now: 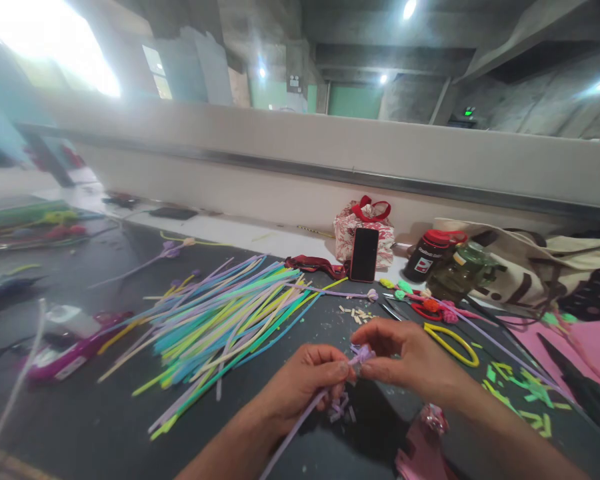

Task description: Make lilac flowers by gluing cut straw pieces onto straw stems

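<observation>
A purple pipe cleaner flower (363,355) is between my two hands, low in the middle of the view. My left hand (314,377) pinches the purple stem (297,427) just below the flower; the stem runs down toward the bottom edge. On the flower's right side, the thumb and fingers of my right hand (405,353) curl around its petals. Small purple cut pieces (344,408) lie on the dark table beneath my hands. To the left spreads a big loose pile of coloured pipe cleaners (230,320).
Behind my hands stand a phone (364,255), a patterned bag (343,233), a black bottle (423,260) and a green jar (460,267). Yellow-handled scissors (453,345) and green scraps (523,393) lie right. A purple glue gun (67,357) is left.
</observation>
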Demonstrator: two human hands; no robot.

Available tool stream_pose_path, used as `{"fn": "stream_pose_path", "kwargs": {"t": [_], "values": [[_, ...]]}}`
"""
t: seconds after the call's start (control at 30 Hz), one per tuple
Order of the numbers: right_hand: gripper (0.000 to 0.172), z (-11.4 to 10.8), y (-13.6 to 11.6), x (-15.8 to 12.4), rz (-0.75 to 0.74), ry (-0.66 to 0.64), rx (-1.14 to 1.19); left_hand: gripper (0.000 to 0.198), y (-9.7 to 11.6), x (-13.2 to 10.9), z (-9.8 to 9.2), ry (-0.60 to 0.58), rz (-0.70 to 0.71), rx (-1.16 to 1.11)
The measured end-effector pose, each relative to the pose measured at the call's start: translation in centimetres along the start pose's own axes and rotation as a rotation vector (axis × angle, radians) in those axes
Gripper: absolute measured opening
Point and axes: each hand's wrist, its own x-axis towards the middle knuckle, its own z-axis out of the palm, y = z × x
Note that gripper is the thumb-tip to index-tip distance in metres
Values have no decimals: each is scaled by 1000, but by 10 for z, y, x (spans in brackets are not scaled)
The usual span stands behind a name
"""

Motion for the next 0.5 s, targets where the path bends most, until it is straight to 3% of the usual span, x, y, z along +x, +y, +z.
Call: {"fn": "stream_pose_path", "kwargs": {"t": [0.5], "values": [[11, 0, 3, 2, 37, -14, 31, 22, -3, 1, -2, 33, 17, 78]]}}
